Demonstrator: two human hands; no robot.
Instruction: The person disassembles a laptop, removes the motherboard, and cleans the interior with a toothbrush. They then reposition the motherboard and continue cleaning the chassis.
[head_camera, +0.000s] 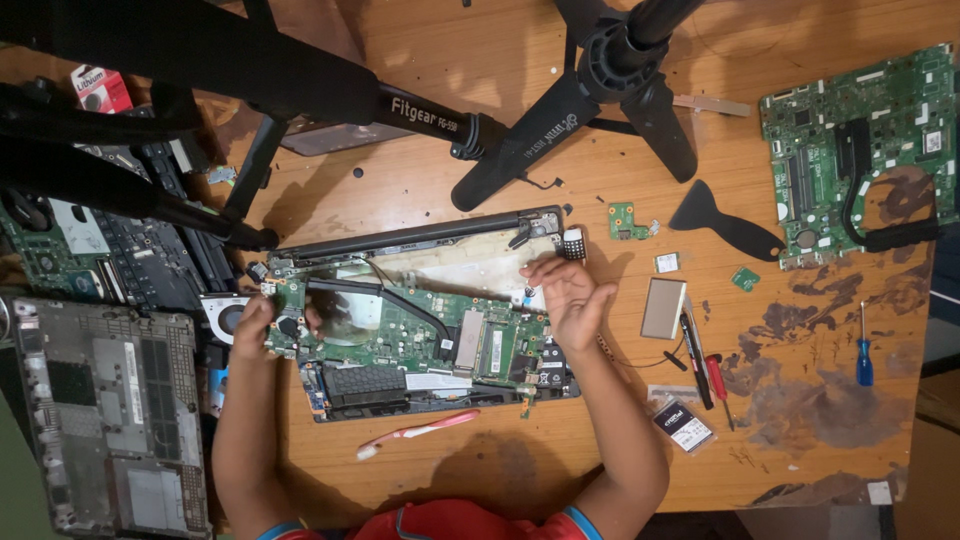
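An opened laptop base (420, 400) lies on the wooden table with its green mainboard (420, 335) exposed. My left hand (252, 322) grips the mainboard's left edge, next to a round cooling fan (226, 316). My right hand (566, 300) rests fingers spread on the mainboard's upper right corner, beside a small dark grid-patterned part (573, 244). A black heat pipe (400, 295) curves across the board between the hands.
A pink toothbrush (418, 434) lies below the laptop. A grey drive (663, 308), red screwdriver (718, 385), blue screwdriver (863, 350), black pry tool (725, 222) and second mainboard (860, 140) lie right. Grey laptop cover (105, 410) sits left. Black tripod legs (560, 110) cross above.
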